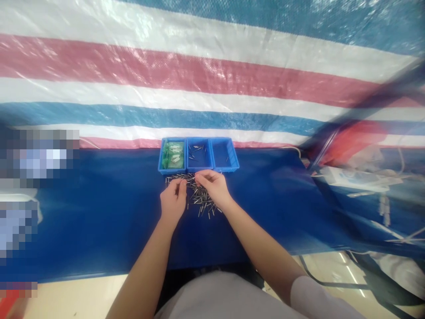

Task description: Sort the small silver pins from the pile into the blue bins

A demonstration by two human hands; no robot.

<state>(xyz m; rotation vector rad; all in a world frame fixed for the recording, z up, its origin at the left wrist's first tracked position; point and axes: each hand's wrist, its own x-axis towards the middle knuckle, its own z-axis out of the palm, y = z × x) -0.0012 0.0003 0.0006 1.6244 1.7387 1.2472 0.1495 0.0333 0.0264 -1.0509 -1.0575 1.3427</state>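
A heap of small thin metal pins [198,197] lies on the blue table cover [99,212], just in front of three small blue bins. My left hand [173,200] rests on the left side of the heap with its fingers pinched together over the pins. My right hand [213,187] is at the heap's far right side, fingers curled and pinched near the left hand's fingertips. What each pinch holds is too small to make out. The left bin [172,155] holds green pieces, the middle bin [199,154] holds a few pins, and the right bin [225,155] looks nearly bare.
A red, white and blue striped tarp [199,75] hangs behind the table. Blurred dark bars, cables and white objects [358,177] crowd the right side. The table's near edge [99,274] runs across the bottom, with pale floor below.
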